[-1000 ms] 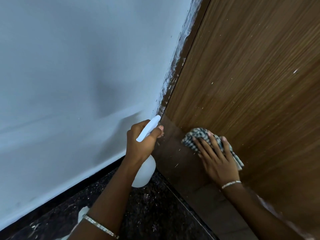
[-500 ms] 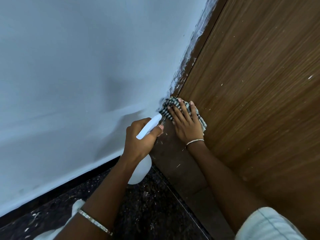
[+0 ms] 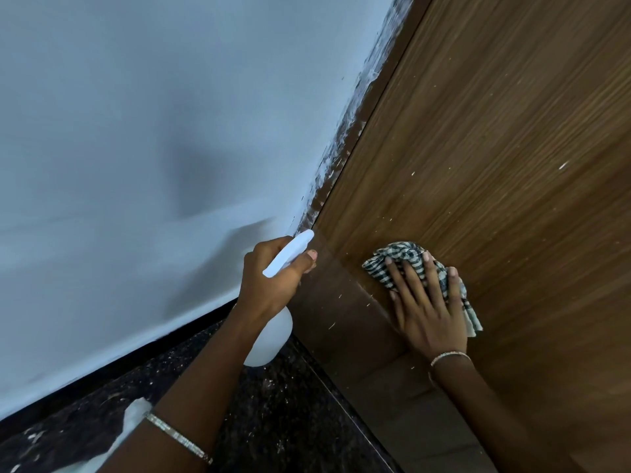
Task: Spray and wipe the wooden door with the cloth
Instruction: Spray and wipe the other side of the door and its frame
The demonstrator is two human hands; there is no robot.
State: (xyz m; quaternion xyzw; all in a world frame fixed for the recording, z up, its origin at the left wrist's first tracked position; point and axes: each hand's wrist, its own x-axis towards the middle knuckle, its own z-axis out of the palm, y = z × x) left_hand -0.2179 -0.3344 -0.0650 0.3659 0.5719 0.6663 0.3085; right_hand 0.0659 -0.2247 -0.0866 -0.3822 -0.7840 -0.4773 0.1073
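The wooden door (image 3: 495, 138) fills the right side, brown with fine grain and small pale specks. My right hand (image 3: 426, 302) lies flat with straight fingers on a dark checked cloth (image 3: 403, 257), pressing it against the lower part of the door. My left hand (image 3: 273, 285) grips a white spray bottle (image 3: 269, 339) by its neck, its nozzle head pointing toward the door's left edge. The bottle's round body hangs below my fist.
A pale blue-white wall (image 3: 136, 148) takes up the left, with rough white paint smears along the door frame (image 3: 345, 158). A dark speckled floor (image 3: 273, 414) with a black skirting strip lies below. Both wrists wear thin bracelets.
My right hand slid the cloth from the door's left edge by the frame down and to the right across the wood. My left hand with the bottle stayed in place.
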